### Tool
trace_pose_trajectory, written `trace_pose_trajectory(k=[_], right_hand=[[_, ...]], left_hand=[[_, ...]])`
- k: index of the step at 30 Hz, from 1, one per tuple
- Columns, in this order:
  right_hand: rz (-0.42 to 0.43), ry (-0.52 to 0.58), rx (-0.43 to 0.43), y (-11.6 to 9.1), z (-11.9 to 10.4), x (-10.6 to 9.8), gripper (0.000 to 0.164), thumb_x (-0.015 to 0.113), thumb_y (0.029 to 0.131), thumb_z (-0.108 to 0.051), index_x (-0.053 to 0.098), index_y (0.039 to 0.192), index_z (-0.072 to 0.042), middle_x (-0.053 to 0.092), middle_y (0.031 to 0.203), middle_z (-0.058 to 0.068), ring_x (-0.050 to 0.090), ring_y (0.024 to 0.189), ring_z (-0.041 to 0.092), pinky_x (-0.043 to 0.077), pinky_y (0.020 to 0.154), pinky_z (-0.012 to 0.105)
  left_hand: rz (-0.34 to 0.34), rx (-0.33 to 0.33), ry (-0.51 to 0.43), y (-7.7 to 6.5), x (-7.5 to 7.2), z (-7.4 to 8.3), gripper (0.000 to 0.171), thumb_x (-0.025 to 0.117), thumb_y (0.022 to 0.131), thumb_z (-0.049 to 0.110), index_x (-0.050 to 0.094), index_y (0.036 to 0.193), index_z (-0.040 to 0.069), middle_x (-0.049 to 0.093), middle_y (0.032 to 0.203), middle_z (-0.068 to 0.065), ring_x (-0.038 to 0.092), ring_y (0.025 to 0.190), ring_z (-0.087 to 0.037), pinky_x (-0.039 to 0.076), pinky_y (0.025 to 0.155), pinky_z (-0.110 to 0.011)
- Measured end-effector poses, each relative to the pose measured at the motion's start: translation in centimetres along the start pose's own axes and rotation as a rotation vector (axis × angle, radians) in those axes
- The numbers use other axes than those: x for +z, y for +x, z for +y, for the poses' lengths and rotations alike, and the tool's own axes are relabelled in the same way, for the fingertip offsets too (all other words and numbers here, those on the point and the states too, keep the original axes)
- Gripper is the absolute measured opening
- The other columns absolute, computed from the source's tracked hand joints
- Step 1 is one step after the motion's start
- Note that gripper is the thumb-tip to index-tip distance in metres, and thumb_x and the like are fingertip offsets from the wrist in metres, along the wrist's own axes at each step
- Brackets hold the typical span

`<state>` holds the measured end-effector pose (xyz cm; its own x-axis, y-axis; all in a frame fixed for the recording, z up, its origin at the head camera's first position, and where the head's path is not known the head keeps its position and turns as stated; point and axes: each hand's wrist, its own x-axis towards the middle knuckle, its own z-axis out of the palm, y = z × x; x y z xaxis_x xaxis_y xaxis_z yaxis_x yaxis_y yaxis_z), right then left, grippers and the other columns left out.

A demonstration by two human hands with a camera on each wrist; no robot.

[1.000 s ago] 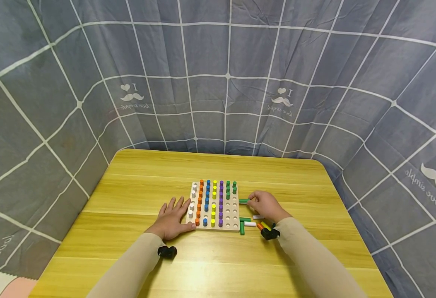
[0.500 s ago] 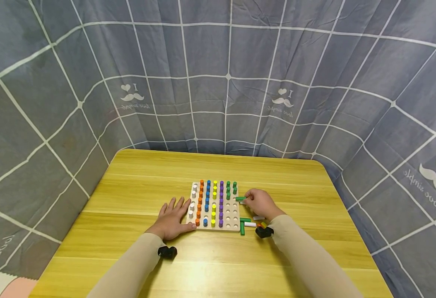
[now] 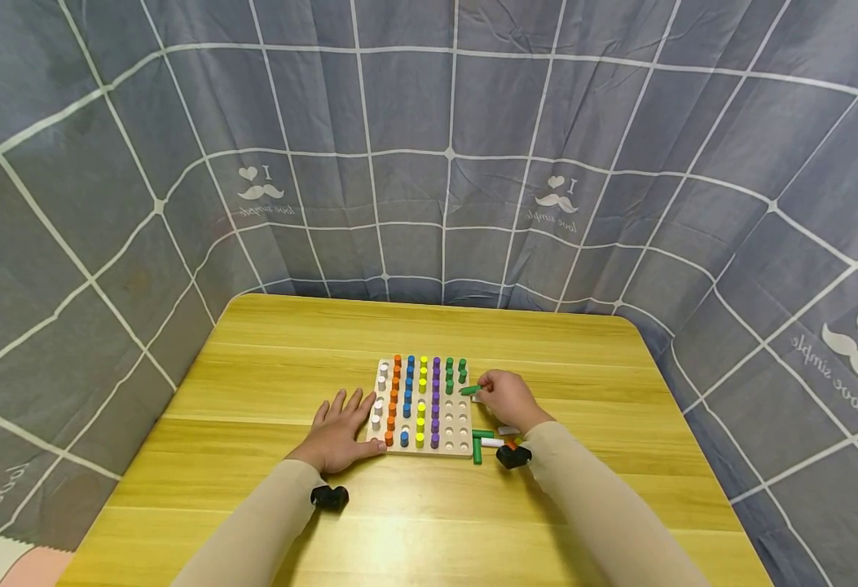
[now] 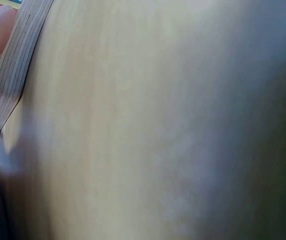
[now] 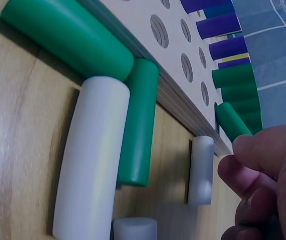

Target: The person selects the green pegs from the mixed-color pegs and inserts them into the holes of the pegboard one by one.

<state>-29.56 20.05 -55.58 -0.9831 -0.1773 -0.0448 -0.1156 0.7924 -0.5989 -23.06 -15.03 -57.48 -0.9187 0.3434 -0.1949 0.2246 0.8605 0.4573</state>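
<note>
Desk [image 3: 289,342]: yellow wood grain, rounded corners at 10 and 2 o'clock. On it: pegboard [image 3: 455,424], flat. At pegboard's 4 o'clock: loose green pegs [image 5: 140,122], white pegs [image 5: 93,157], partly hidden orange peg [image 3: 511,443]. At 3 o'clock: another white peg [image 5: 201,170].

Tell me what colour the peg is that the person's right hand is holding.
The held peg is green, seen best in the right wrist view.

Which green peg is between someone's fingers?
The tilted green peg, pinched by the right hand at the edge of the board; the other green pegs stand in it or lie beside it.
</note>
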Motion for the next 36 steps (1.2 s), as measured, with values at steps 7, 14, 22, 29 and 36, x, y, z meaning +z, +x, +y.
trace_pose_trajectory(k=[7,14,22,29,36], right_hand=[[-0.001,-0.026,-0.009,0.2,-0.4,0.2,0.007,0.072,0.096,-0.011,0.073,0.102,-0.006,0.064,0.081,0.0,0.054,0.072,0.014,0.046,0.069,0.029],[0.002,-0.044,-0.008,0.2,-0.9,0.3,0.008,0.072,0.098,-0.012,0.073,0.105,-0.007,0.063,0.081,0.0,0.054,0.073,0.015,0.048,0.073,0.031],[-0.017,0.009,0.014,0.1,-1.2,0.4,0.013,0.069,0.099,-0.011,0.072,0.111,-0.005,0.06,0.079,0.002,0.052,0.071,0.016,0.045,0.07,0.031],[-0.023,0.037,0.019,-0.1,-0.9,0.4,0.012,0.07,0.099,-0.01,0.072,0.109,-0.005,0.059,0.077,0.002,0.05,0.066,0.015,0.044,0.067,0.03],[-0.023,0.035,0.024,0.3,-1.1,0.4,0.012,0.07,0.097,-0.008,0.072,0.109,-0.004,0.06,0.078,0.002,0.051,0.066,0.014,0.043,0.065,0.028]], left_hand=[[-0.001,-0.004,-0.005,-0.1,-0.1,0.1,0.102,0.062,0.094,0.071,0.018,0.171,0.022,0.014,0.177,-0.016,0.0,0.164,-0.046,0.0,0.129,-0.068],[0.002,0.004,-0.016,-0.1,0.0,0.2,0.102,0.062,0.094,0.071,0.017,0.171,0.021,0.013,0.177,-0.017,0.0,0.163,-0.047,0.0,0.128,-0.067],[0.022,0.018,-0.038,-0.1,0.3,0.0,0.103,0.063,0.092,0.072,0.019,0.171,0.02,0.015,0.176,-0.02,0.002,0.163,-0.049,-0.001,0.128,-0.068],[-0.004,0.004,-0.013,0.0,0.3,-0.1,0.102,0.061,0.094,0.072,0.016,0.171,0.023,0.012,0.178,-0.016,-0.001,0.164,-0.046,-0.001,0.128,-0.067],[-0.001,0.002,-0.01,0.0,0.2,-0.1,0.103,0.062,0.093,0.072,0.016,0.171,0.023,0.013,0.177,-0.016,0.001,0.164,-0.046,0.0,0.128,-0.068]])
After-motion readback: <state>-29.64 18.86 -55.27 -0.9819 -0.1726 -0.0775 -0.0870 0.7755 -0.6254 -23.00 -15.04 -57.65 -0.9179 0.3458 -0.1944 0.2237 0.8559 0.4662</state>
